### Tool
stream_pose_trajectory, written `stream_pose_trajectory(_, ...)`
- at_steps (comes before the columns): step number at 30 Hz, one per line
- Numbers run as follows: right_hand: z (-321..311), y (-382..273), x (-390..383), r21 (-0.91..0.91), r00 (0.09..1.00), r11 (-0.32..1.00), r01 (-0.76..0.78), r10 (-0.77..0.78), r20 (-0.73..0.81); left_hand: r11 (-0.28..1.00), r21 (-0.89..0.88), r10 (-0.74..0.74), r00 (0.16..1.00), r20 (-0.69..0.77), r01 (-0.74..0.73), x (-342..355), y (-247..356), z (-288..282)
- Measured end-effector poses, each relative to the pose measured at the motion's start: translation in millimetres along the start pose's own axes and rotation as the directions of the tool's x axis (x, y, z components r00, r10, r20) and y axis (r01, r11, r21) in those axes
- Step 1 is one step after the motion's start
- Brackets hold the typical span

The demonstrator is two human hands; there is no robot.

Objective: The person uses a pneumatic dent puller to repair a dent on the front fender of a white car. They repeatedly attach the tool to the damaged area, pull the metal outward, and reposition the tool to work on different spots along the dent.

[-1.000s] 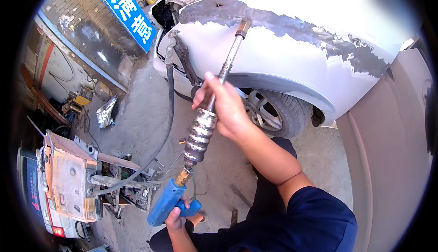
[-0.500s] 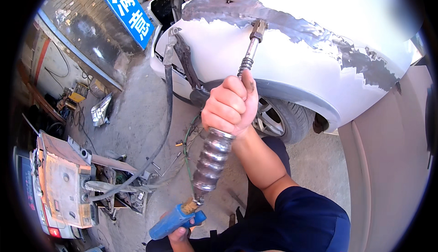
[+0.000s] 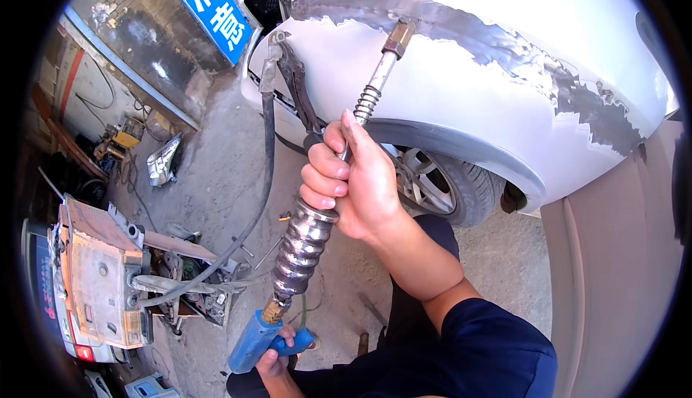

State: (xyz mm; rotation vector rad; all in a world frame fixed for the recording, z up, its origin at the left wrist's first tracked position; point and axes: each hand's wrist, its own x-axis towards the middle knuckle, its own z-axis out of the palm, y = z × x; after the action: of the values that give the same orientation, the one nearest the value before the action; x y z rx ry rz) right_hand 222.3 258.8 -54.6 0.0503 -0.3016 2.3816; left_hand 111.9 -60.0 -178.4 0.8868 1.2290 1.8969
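Note:
My right hand (image 3: 353,182) is closed round the steel shaft of a long pulling tool, just above its ribbed chrome sliding weight (image 3: 294,254). The tool slants from lower left to upper right, with a coil spring (image 3: 366,104) above my hand and a hex end (image 3: 398,37) at the bare grey metal patch on a white car fender (image 3: 461,102); whether it touches cannot be told. My left hand (image 3: 277,355), low in the view, is wrapped round the blue pistol-grip handle (image 3: 249,340) at the tool's lower end.
The wheel (image 3: 461,189) sits under the fender, beside a metal clamp with a thick cable (image 3: 267,131). A rusty machine (image 3: 101,268) stands left, a loose headlamp (image 3: 164,158) lies on the concrete floor (image 3: 209,160), and a beige panel (image 3: 613,268) is at right.
Since one second ago the coil spring has come into sight above my right hand. In the last half second the tool and both hands have shifted slightly left in the view.

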Motion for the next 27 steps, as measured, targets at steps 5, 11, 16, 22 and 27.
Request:
stream_pose_trajectory(5, -5.4, -0.8, 8.8, 0.041, 0.999, 0.999, 0.007, -0.010, 0.053, 0.997, -0.074, -0.027, 0.999, -0.027, 0.025, 7.3, -3.8, 5.1)
stream_pose_trajectory(11, -6.7, -8.4, 10.6, -0.031, 0.999, 0.999, 0.030, -0.030, 0.020, 0.998, -0.034, -0.053, 0.999, -0.009, 0.053, 13.7, -4.8, 4.6)
stream_pose_trajectory(16, -10.2, -8.9, 8.8, 0.012, 0.999, 1.000, 0.010, -0.010, 0.031, 0.998, -0.044, -0.055, 0.998, -0.010, 0.054, 13.5, -2.3, 10.8)
stream_pose_trajectory(22, -10.0, -11.5, 7.7, -0.040, 1.000, 0.999, 0.002, -0.001, 0.031, 0.998, -0.010, -0.065, 0.997, -0.029, 0.065, 10.0, 1.8, 14.6)
stream_pose_trajectory(27, -8.8, -12.4, 7.3, -0.014, 0.999, 1.000, -0.007, 0.008, 0.044, 0.996, -0.013, -0.085, 0.996, -0.030, 0.084, 6.8, 4.1, 12.7)
